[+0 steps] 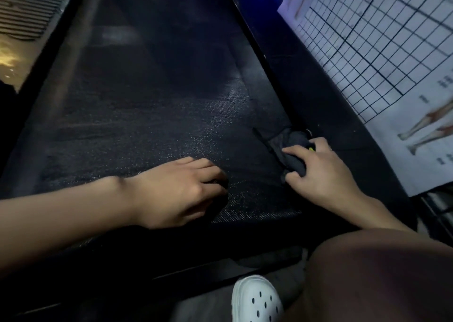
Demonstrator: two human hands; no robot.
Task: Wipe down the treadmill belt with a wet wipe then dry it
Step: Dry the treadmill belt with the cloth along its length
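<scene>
The dark, textured treadmill belt (pixel 152 116) runs from the near edge up and away, faintly shiny in its lower right part. My right hand (pixel 321 172) grips a bunched dark cloth (pixel 291 147) at the belt's right edge, pressed against the black side rail (pixel 282 76). My left hand (pixel 181 189) lies on the near part of the belt with its fingers curled down onto the surface; whether anything is under them is hidden.
A white poster (pixel 382 52) with a grid and leg drawings leans along the right side of the rail. My bare knee (pixel 382 277) and a white perforated clog (pixel 255 299) are at the bottom right. A ribbed floor mat (pixel 27 5) lies at the top left.
</scene>
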